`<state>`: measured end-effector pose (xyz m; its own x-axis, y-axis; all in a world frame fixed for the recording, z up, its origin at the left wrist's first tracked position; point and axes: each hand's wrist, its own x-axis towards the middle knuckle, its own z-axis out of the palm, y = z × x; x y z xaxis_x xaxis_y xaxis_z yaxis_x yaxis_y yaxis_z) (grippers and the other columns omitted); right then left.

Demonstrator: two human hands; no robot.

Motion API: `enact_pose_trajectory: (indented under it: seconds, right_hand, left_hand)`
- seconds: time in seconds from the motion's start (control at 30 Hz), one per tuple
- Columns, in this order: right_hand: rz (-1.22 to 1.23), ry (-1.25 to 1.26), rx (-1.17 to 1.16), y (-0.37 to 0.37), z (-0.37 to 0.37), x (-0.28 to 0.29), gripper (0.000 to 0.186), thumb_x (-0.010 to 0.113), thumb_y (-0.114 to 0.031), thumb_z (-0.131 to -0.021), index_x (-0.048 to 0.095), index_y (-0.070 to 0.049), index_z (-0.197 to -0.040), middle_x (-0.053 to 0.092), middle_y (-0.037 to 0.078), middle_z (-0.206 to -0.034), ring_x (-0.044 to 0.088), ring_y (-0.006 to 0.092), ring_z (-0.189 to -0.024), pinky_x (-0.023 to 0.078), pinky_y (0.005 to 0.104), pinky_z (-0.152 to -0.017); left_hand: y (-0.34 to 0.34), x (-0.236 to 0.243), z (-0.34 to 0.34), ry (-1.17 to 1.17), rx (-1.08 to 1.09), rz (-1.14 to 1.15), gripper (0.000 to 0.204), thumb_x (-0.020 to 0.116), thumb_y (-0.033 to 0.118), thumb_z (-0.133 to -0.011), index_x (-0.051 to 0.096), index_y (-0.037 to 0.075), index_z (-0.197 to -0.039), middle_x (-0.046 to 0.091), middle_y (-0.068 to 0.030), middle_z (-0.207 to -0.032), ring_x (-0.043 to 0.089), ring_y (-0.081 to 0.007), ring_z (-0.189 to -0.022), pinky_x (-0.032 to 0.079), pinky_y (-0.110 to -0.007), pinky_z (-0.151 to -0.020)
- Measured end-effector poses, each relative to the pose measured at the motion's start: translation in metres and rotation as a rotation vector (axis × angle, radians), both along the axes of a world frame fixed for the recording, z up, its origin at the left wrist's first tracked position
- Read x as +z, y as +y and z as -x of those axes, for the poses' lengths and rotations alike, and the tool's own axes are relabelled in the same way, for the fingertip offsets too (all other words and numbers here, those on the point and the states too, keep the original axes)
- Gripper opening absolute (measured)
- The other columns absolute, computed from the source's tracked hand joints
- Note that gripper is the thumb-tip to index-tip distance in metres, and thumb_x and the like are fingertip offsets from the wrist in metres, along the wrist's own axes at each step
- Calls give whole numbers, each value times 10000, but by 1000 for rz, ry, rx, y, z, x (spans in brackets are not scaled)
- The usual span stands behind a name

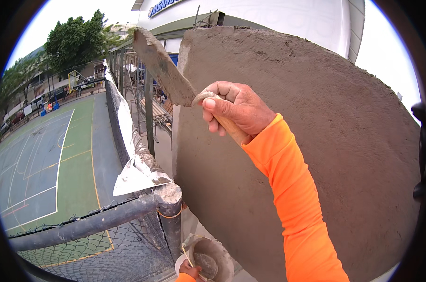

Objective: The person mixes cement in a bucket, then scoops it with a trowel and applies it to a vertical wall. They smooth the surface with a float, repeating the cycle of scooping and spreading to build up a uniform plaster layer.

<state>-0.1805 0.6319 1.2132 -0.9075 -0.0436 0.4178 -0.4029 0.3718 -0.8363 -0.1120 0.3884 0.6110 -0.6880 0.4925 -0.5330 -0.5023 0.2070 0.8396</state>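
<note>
Here, the right arm stretches up from near right, its hand (241, 105) closed round the trowel (162, 68), blade pointing far left across the wall's (297, 145) left edge. The left hand (190, 270), low, meets the bucket (228, 264); its grip is unclear. A fence (88, 218) stands near left, before the court (76, 160).

Right hand (241, 107) grips a trowel (163, 68), left hand (190, 270) seemingly a bucket (227, 264).
</note>
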Motion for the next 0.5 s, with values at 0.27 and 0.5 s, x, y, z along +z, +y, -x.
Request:
enact_pose_trajectory:
  seconds: [0.27, 0.5]
  right_hand:
    - [92, 578, -791, 66, -22, -43, 314, 679, -336, -1040, 620, -30, -1073, 596, -1, -781, 571, 59, -630, 502, 245, -538]
    - [62, -538, -958, 2, -230, -320, 349, 734, -339, -982, 601, -31, -1074, 679, 82, -809, 689, 191, -726, 550, 362, -645]
  left_hand:
    - [0, -2, -3, -11, 114, -236, 524, 685, -138, -736, 627, -27, -1245, 746, -147, -1099, 740, -284, -928, 619, -389, -802]
    - [6, 5, -3, 47, 40, -242, 500, 650, -144, -747, 641, 1, -1226, 734, -100, -1108, 720, -237, -926, 593, -354, -813]
